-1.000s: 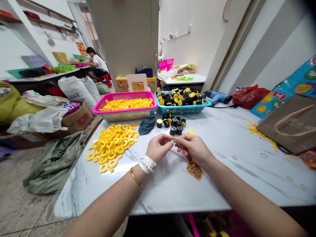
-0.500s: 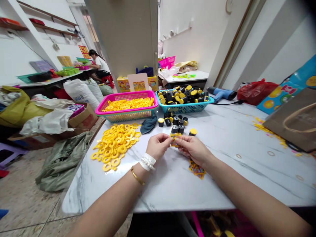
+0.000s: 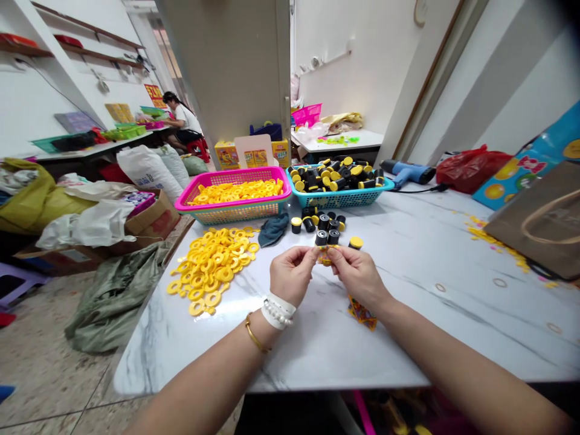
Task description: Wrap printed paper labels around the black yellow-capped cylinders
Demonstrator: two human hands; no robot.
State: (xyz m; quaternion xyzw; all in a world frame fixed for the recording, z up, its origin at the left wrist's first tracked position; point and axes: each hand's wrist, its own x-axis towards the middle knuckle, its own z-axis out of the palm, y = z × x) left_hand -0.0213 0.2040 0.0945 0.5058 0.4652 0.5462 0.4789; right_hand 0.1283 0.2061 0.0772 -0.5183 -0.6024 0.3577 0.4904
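Two fingertip pinches meeting over a white marble table (image 3: 408, 338): the left hand (image 3: 292, 275) and right hand (image 3: 357, 278) are both nearly closed, and together they have hold of a small yellow scrap (image 3: 324, 257). It's mostly hidden by the fingers, so I can't tell which way its long axis runs. A colourful printed strip (image 3: 362, 313) lies just below the right hand, and a black spool with a yellow cap (image 3: 356, 242) sits just beyond it — the right is the nearer hand to both.
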